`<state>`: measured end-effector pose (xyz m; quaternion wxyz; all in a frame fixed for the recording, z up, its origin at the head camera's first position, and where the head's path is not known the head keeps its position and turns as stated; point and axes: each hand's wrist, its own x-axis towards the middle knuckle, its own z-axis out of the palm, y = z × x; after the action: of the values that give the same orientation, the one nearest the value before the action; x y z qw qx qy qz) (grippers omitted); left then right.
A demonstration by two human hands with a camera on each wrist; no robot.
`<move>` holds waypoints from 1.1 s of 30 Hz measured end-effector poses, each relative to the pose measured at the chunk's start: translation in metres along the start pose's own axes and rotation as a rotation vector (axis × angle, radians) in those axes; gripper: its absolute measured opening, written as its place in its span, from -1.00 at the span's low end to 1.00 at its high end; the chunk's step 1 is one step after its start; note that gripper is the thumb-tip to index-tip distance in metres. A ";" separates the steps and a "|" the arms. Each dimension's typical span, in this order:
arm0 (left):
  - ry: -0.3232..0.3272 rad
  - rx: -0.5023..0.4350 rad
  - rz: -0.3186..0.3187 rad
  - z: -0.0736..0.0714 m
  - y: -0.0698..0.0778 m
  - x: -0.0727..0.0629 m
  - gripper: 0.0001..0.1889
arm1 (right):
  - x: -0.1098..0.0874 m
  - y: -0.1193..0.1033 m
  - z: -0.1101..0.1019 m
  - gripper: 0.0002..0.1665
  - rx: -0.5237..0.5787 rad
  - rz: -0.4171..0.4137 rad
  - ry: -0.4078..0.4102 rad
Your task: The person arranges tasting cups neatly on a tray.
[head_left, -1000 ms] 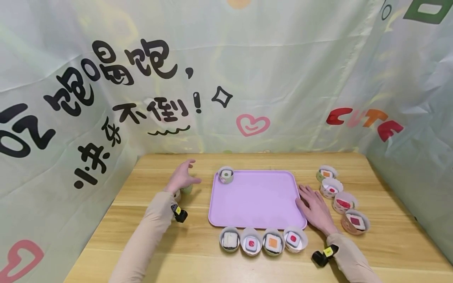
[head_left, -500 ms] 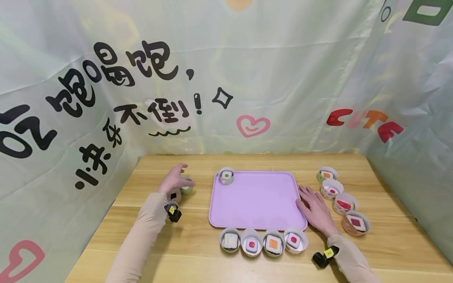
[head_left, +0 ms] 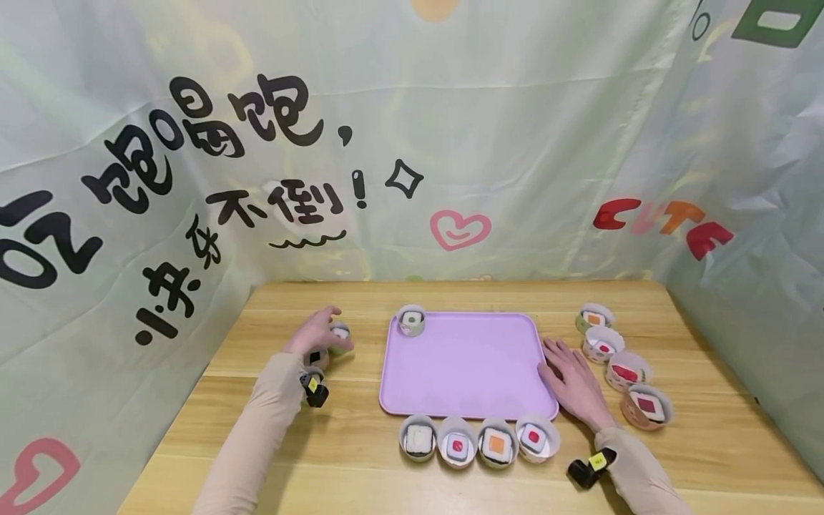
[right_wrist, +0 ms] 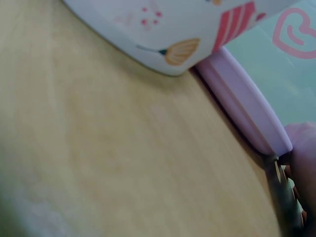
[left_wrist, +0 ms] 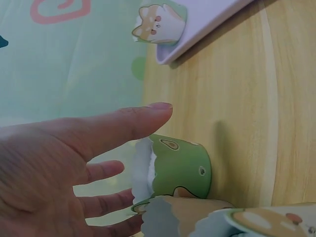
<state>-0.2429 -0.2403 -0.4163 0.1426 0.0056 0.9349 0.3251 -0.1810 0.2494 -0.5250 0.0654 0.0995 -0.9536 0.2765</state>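
Observation:
My left hand [head_left: 317, 333] hovers at the far left of the table with its thumb and fingers spread about the rim of a green paper cup [left_wrist: 181, 167] printed with avocados. In the left wrist view the thumb extends past the near side of the cup, the other fingers reaching behind it. Beside it stands another paper cup [head_left: 317, 357], partly hidden by the hand. My right hand [head_left: 576, 378] lies with fingers extended at the right edge of a lilac tray [head_left: 466, 365]. A small cup with a sushi-like piece [head_left: 412, 320] sits in the tray's far left corner.
A row of paper cups with sushi-like pieces [head_left: 457, 445] lines the tray's front edge. Several more cups [head_left: 626, 370] run down the right side, close to my right hand. The wooden table [head_left: 360, 443] ends at a printed cloth backdrop [head_left: 515, 143].
My left hand has moved left and lowered over the green cup, its thumb coming down near the rim. The right hand and tray have stayed in place.

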 end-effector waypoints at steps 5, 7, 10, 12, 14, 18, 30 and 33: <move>-0.004 0.022 0.001 0.002 -0.001 0.001 -0.06 | 0.000 -0.001 0.000 -0.34 0.002 0.000 0.002; -0.002 0.028 0.001 0.003 -0.002 0.002 -0.07 | 0.000 -0.002 0.000 -0.34 0.002 0.003 0.001; -0.002 0.044 0.002 0.004 -0.003 0.004 -0.07 | 0.000 -0.002 -0.001 -0.33 0.004 0.006 -0.003; -0.004 0.057 0.008 0.005 -0.003 0.005 -0.07 | 0.000 -0.002 -0.001 -0.33 0.003 0.008 -0.004; -0.006 0.068 0.011 0.005 -0.003 0.006 -0.07 | 0.000 -0.002 -0.001 -0.33 0.001 0.008 -0.004; -0.010 0.073 0.004 0.007 -0.004 0.008 -0.07 | 0.000 -0.001 0.000 -0.33 -0.003 0.007 -0.001; -0.030 0.092 0.005 0.004 -0.001 0.006 -0.14 | 0.000 -0.001 0.000 -0.34 0.000 0.004 0.002; -0.026 0.088 -0.006 0.006 -0.002 0.007 -0.16 | 0.000 -0.002 -0.001 -0.34 0.000 0.003 0.002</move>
<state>-0.2483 -0.2377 -0.4238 0.1555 0.0134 0.9464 0.2829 -0.1807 0.2484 -0.5238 0.0661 0.0976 -0.9536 0.2770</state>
